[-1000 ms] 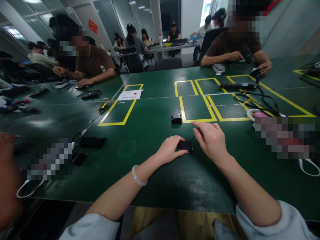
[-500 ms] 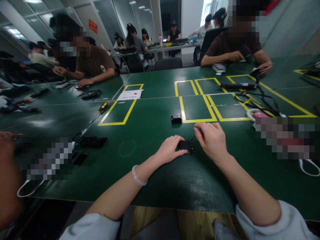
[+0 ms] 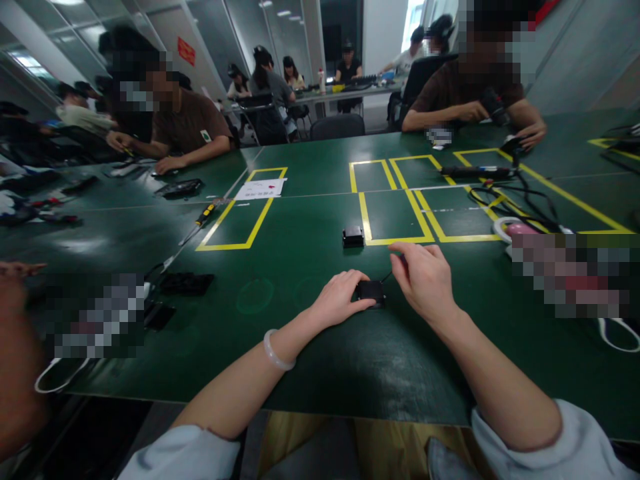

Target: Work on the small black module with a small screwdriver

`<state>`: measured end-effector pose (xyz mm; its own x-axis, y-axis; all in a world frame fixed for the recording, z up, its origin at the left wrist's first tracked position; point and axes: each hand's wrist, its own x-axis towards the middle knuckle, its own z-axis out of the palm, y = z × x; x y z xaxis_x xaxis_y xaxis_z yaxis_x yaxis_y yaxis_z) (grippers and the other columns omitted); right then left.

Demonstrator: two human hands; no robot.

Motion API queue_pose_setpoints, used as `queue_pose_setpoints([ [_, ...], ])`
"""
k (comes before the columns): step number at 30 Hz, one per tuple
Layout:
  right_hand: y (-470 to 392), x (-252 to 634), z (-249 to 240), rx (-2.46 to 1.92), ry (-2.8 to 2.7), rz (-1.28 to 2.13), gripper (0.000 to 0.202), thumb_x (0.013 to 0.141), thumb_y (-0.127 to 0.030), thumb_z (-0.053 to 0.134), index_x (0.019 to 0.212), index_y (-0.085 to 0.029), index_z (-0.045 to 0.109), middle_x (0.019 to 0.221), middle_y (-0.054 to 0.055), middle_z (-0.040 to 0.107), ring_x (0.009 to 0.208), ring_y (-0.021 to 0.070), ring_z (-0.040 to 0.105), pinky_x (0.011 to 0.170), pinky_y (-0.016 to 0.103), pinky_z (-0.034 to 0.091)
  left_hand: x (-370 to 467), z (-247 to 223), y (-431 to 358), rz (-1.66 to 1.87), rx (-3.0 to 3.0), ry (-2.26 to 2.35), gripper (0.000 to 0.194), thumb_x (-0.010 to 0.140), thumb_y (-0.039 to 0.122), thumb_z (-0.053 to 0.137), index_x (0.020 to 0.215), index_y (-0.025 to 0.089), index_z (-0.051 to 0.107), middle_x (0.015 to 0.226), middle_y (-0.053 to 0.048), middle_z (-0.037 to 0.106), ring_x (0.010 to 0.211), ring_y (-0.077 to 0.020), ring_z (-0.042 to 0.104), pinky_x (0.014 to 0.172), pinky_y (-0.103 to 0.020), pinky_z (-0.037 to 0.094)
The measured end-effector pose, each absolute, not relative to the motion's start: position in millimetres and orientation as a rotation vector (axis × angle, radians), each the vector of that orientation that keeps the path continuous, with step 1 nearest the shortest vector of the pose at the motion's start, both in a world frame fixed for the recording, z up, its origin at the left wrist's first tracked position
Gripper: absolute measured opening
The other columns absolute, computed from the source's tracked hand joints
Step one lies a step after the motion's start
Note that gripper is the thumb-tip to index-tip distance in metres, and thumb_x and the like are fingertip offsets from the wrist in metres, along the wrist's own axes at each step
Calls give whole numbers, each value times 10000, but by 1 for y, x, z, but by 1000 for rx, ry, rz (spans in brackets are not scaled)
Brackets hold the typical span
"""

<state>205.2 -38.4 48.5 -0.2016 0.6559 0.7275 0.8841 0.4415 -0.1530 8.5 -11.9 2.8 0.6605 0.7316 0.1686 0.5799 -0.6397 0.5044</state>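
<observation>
In the head view, a small black box-shaped part (image 3: 371, 292) lies on the green table (image 3: 320, 367). My left hand (image 3: 343, 298) grips it from the left, thumb along the near edge and fingers over the far side. My right hand (image 3: 424, 275) is closed just to the right, pinching a thin dark rod (image 3: 387, 277) that slants down to the part's right far corner. The rod's upper end is hidden by my fingers, so its kind is unclear. Beyond my hands stands a second small black part (image 3: 353, 237), untouched.
Yellow tape rectangles (image 3: 400, 241) mark the table. A yellow-black screwdriver (image 3: 205, 214), a white paper (image 3: 260, 190) and dark parts (image 3: 187, 284) lie leftward. Black cables (image 3: 525, 200) lie at right. Co-workers sit opposite, and another person's arm (image 3: 20, 360) is at the left edge.
Almost nothing differs. My right hand has shifted very slightly, with the thin rod still pinched; my left hand keeps its grip on the black part.
</observation>
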Motion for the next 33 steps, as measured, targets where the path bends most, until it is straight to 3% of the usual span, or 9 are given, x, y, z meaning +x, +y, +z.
queue_pose_setpoints([
  [10, -39, 206, 48, -1289, -1947, -396, 158, 921, -300, 498, 928, -171, 590, 719, 9, 639, 630, 144, 543, 714, 299, 371, 9, 4, -12, 490, 2491, 1022, 369, 856, 475, 602, 1078, 193, 519, 1040, -61, 590, 966, -235, 558, 837, -359, 446],
  [18, -38, 207, 48, -1265, -1952, -369, 153, 921, -213, 463, 996, -177, 592, 835, 20, 678, 728, 143, 595, 746, 301, 368, 9, 4, -12, 503, 2487, 1021, 379, 851, 474, 610, 1086, 192, 513, 1042, -59, 591, 969, -237, 559, 836, -359, 449],
  [25, -39, 206, 50, -1284, -1980, -382, 128, 921, -267, 493, 906, -182, 589, 722, -4, 633, 641, 132, 548, 718, 298, 362, 9, 3, -11, 511, 2484, 1015, 371, 848, 460, 619, 1083, 192, 516, 1035, -56, 590, 964, -232, 559, 837, -358, 450],
  [33, -38, 205, 49, -1302, -1959, -384, 145, 918, -220, 471, 995, -169, 582, 830, 24, 666, 732, 148, 589, 750, 305, 367, 9, 2, -11, 507, 2485, 1019, 367, 848, 461, 619, 1082, 196, 520, 1039, -54, 591, 973, -234, 559, 847, -363, 448],
])
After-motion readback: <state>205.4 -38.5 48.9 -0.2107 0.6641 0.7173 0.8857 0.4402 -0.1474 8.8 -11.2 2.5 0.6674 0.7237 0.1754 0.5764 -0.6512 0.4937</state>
